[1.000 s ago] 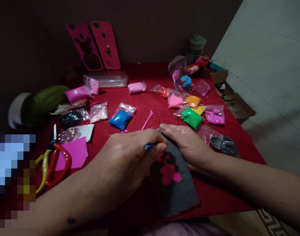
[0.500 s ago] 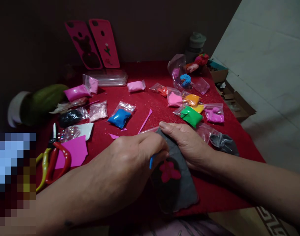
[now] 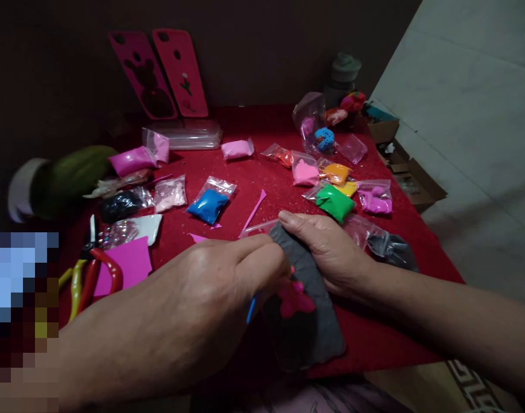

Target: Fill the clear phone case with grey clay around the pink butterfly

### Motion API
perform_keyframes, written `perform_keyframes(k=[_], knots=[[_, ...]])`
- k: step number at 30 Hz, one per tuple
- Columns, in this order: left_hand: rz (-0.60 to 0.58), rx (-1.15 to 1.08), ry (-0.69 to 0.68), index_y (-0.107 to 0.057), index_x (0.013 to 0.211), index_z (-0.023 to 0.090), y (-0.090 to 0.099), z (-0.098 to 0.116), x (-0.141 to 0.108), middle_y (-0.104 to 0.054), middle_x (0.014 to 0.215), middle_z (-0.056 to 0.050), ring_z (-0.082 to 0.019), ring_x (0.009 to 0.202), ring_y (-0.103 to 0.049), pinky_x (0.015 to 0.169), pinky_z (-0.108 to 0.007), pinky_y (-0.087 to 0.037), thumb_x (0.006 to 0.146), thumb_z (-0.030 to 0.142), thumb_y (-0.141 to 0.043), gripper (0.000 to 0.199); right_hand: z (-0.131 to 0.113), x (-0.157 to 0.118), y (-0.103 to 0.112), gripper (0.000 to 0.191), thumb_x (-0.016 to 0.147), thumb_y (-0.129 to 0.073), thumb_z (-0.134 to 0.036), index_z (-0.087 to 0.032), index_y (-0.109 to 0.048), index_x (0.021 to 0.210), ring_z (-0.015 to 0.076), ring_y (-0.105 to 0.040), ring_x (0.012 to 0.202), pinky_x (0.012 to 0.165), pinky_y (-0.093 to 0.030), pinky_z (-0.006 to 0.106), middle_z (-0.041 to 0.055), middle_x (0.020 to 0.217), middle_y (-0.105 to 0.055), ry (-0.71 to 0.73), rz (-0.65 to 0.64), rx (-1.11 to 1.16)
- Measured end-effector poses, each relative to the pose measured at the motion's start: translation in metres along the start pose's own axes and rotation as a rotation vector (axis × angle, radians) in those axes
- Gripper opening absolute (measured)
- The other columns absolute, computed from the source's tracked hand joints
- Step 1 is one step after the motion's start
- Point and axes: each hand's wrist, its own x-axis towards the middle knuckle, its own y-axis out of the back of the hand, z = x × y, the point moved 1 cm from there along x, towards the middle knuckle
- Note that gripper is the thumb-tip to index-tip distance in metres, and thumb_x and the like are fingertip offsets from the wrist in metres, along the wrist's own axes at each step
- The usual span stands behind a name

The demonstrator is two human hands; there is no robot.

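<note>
A grey clay-covered phone case (image 3: 326,321) with a pink flower-like shape (image 3: 297,304) on it is tilted above the red cloth. My right hand (image 3: 331,246) grips its upper right edge, thumb on the top corner. Over the case's left side, my left hand (image 3: 232,275) is closed on a thin blue tool (image 3: 251,310), whose end sticks out below the fingers. The tool's other end is hidden by the hand, close above the pink shape.
On the red cloth (image 3: 240,172) lie bags of blue clay (image 3: 209,205), green clay (image 3: 335,202) and other colours. Pliers (image 3: 90,269) and a pink sheet (image 3: 128,264) are at the left. Two decorated pink cases (image 3: 182,74) lean at the back.
My left hand has shifted slightly left and the blue tool's visible end has swung down and left. My right hand keeps its hold on the case.
</note>
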Motion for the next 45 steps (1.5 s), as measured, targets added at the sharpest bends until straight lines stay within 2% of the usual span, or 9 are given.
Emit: perform_keyframes(k=[3, 9, 14, 17, 19, 26, 32, 37, 45], knots=[[-0.071, 0.002, 0.033, -0.056, 0.09, 0.025, 0.002, -0.001, -0.001, -0.064, 0.075, 0.003, -0.012, 0.057, -0.058, 0.05, -0.023, -0.041, 0.084, 0.006, -0.05, 0.021, -0.001, -0.001, 0.0, 0.033, 0.078, -0.072, -0.044, -0.014, -0.061, 0.068, 0.0085, -0.051, 0.051, 0.049, -0.041, 0.021, -0.0022, 0.061, -0.06, 0.013, 0.005, -0.001], [-0.003, -0.034, 0.153, -0.059, 0.086, 0.025, 0.006, -0.002, -0.004, -0.06, 0.067, 0.004, -0.01, 0.052, -0.051, 0.049, -0.023, -0.038, 0.095, 0.023, -0.049, 0.014, 0.0, 0.0, 0.002, 0.032, 0.08, -0.07, -0.044, -0.014, -0.061, 0.07, 0.0084, -0.051, 0.051, 0.05, -0.042, 0.021, -0.002, 0.061, -0.06, 0.011, -0.022, -0.011], [0.231, -0.324, 0.351, -0.066, 0.078, 0.026, 0.007, 0.003, 0.0, -0.062, 0.066, 0.002, -0.011, 0.056, -0.056, 0.049, -0.02, -0.04, 0.094, 0.029, -0.052, 0.022, 0.003, 0.001, 0.004, 0.03, 0.081, -0.071, -0.043, -0.014, -0.065, 0.073, 0.0086, -0.051, 0.052, 0.053, -0.043, 0.022, -0.002, 0.061, -0.06, -0.004, -0.019, 0.032], [0.395, -0.458, 0.463, -0.065, 0.069, 0.024, 0.006, 0.004, 0.003, -0.056, 0.059, 0.003, -0.009, 0.048, -0.05, 0.045, -0.02, -0.038, 0.093, 0.028, -0.055, 0.026, 0.004, 0.002, 0.005, 0.028, 0.081, -0.072, -0.042, -0.014, -0.069, 0.076, 0.0076, -0.048, 0.049, 0.051, -0.04, 0.022, -0.0023, 0.059, -0.06, 0.003, -0.016, 0.037], [0.437, -0.529, 0.528, -0.065, 0.069, 0.023, 0.004, 0.0, 0.004, -0.054, 0.055, 0.003, -0.008, 0.042, -0.046, 0.041, -0.021, -0.035, 0.092, 0.032, -0.054, 0.027, 0.004, 0.003, 0.005, 0.027, 0.081, -0.072, -0.04, -0.014, -0.069, 0.076, 0.0078, -0.05, 0.05, 0.052, -0.041, 0.022, -0.0008, 0.063, -0.063, 0.005, -0.041, 0.071], [0.334, -0.815, 0.714, -0.057, 0.064, 0.019, 0.002, -0.021, 0.007, -0.056, 0.043, 0.002, -0.007, 0.029, -0.041, 0.03, -0.016, -0.026, 0.091, 0.04, -0.055, 0.035, 0.003, 0.002, 0.003, 0.027, 0.079, -0.074, -0.04, -0.014, -0.069, 0.075, 0.01, -0.056, 0.055, 0.063, -0.048, 0.026, 0.0009, 0.066, -0.067, -0.034, -0.061, 0.111], [0.291, -0.997, 0.704, -0.059, 0.064, 0.017, 0.001, -0.023, 0.012, -0.06, 0.039, -0.001, -0.009, 0.026, -0.045, 0.028, -0.014, -0.034, 0.093, 0.038, -0.053, 0.037, 0.003, 0.001, 0.002, 0.029, 0.078, -0.074, -0.042, -0.012, -0.072, 0.077, 0.0117, -0.06, 0.058, 0.062, -0.049, 0.025, 0.0035, 0.068, -0.07, -0.042, -0.104, 0.123], [0.331, -0.972, 0.727, -0.06, 0.064, 0.016, 0.003, -0.028, 0.013, -0.054, 0.035, 0.0, -0.004, 0.025, -0.034, 0.027, -0.011, -0.022, 0.09, 0.043, -0.056, 0.038, 0.004, 0.001, 0.002, 0.03, 0.076, -0.076, -0.042, -0.012, -0.073, 0.08, 0.0114, -0.06, 0.059, 0.06, -0.049, 0.024, 0.0033, 0.068, -0.068, -0.054, -0.106, 0.106], [0.344, -0.93, 0.694, -0.065, 0.076, 0.017, 0.003, -0.034, 0.023, -0.054, 0.037, 0.001, -0.006, 0.027, -0.034, 0.029, -0.016, -0.021, 0.09, 0.047, -0.056, 0.034, 0.001, -0.001, -0.002, 0.034, 0.068, -0.083, -0.044, -0.013, -0.069, 0.071, 0.007, -0.05, 0.051, 0.048, -0.039, 0.019, -0.0005, 0.062, -0.064, -0.059, -0.084, 0.125]])
